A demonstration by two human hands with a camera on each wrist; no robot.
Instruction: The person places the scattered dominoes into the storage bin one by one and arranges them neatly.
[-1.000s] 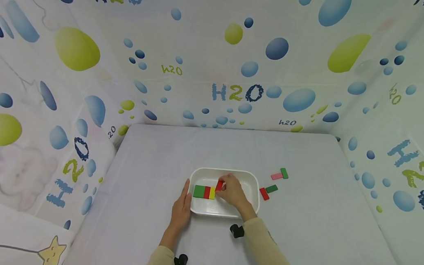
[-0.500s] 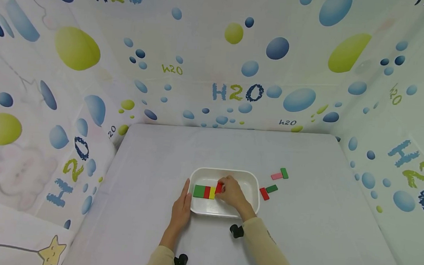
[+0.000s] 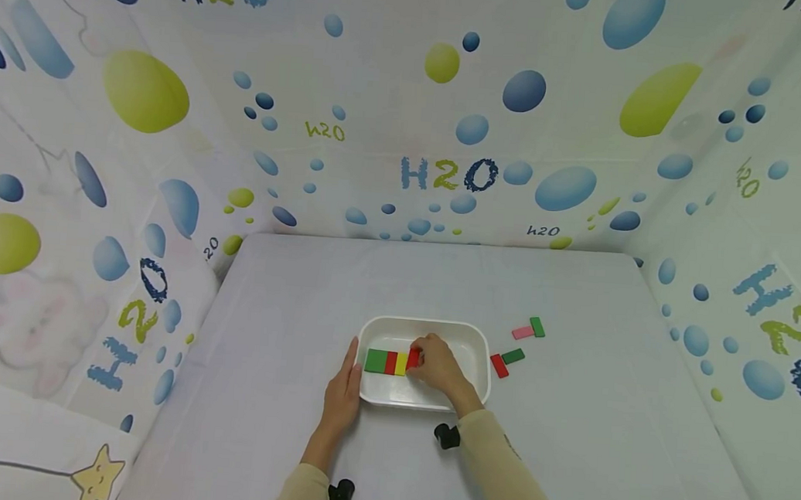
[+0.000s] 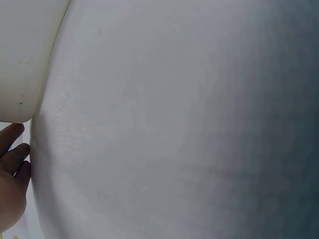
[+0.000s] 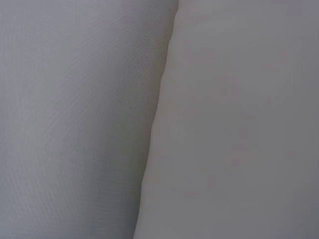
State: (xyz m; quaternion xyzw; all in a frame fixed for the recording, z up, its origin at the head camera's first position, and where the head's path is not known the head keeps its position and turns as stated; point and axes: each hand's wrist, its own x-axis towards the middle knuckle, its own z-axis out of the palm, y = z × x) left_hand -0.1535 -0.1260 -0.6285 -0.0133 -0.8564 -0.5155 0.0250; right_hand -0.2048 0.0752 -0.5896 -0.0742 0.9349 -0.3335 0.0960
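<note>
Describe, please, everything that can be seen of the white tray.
The white tray is a shallow rectangle with rounded corners and a raised rim; it looks like glossy plastic. It lies flat, open side up, on the white-covered table, its long sides running left to right. The straight fingers of the left hand rest against its left end. Inside are green, red and yellow blocks in a row, beside another red block pinched by the right hand, which hides part of the tray.
</note>
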